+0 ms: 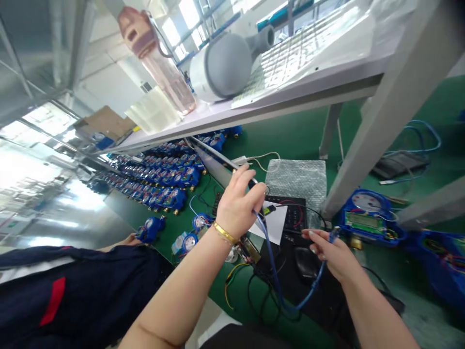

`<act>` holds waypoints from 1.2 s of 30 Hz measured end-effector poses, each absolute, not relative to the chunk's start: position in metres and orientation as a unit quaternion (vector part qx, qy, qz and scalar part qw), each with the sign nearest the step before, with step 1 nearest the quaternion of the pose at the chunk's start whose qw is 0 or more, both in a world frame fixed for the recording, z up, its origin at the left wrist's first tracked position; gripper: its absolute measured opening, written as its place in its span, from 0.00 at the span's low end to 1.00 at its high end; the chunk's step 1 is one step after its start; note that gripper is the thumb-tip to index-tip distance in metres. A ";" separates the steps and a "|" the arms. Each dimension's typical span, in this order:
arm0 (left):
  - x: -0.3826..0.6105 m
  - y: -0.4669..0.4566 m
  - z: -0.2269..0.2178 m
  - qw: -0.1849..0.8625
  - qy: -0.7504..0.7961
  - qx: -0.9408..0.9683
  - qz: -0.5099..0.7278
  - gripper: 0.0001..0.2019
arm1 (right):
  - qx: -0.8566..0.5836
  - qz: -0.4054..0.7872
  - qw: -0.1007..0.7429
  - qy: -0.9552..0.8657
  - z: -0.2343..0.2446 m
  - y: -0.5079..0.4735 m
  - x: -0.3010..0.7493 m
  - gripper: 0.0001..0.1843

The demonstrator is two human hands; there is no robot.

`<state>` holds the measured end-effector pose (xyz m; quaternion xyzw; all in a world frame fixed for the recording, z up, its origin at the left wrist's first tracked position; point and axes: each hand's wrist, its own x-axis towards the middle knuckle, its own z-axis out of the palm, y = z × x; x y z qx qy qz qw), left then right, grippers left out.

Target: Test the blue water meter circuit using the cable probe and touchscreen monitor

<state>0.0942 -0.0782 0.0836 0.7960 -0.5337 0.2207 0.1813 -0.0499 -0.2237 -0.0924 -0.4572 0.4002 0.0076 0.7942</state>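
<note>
The thin, limp blue cable (276, 276), light and looping low over the green bench, is pinched near each end by left hand (240, 203) and right hand (329, 249); grip beside the connectors.

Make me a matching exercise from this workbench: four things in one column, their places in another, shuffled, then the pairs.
Things:
1. blue cable
2. pink bottle
3. bubble wrap
4. open blue meter

Places:
A. on the shelf above
B. flat on the green mat beside a shelf leg
C. strung between the left hand and right hand
D. right of the shelf leg

Pairs: 1-C, 2-A, 3-B, 4-D
</note>
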 end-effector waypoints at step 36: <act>0.075 -0.072 0.066 0.215 -0.483 0.820 0.221 0.16 | -0.517 0.136 0.842 0.076 0.003 -0.151 -0.087 0.25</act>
